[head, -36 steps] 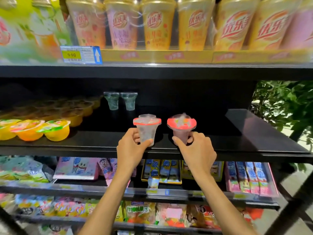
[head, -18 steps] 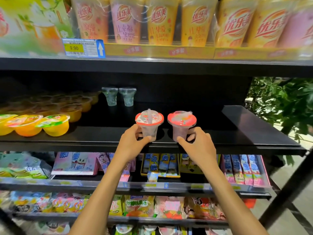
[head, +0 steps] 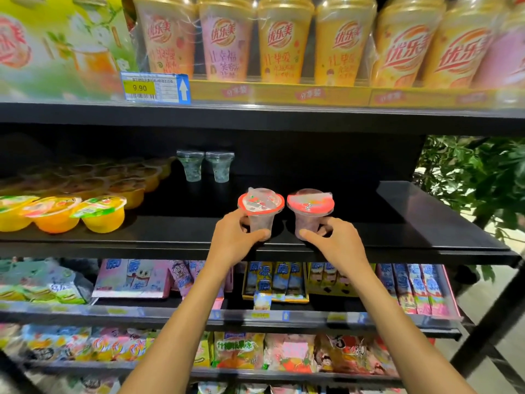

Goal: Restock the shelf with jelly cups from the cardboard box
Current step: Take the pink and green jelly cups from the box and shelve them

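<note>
Two red-lidded jelly cups stand upright side by side near the front edge of the black middle shelf (head: 397,234). My left hand (head: 231,241) grips the left jelly cup (head: 260,207) round its clear body. My right hand (head: 333,241) grips the right jelly cup (head: 309,207) the same way, thumb in front. The cups' bases are at or on the shelf; I cannot tell if they touch it. Two clear green-tinted jelly cups (head: 203,166) stand at the back of the same shelf. The cardboard box is out of view.
Yellow and orange jelly bowls (head: 76,213) fill the shelf's left part. Tall drink cups (head: 284,41) line the shelf above, with a 9.90 price tag (head: 154,88). Snack packs fill the lower shelves (head: 284,317). A green plant (head: 477,177) stands to the right.
Both hands have lowered the two red-lidded cups slightly toward the shelf's front edge, still gripping them. The view has shifted a little.
</note>
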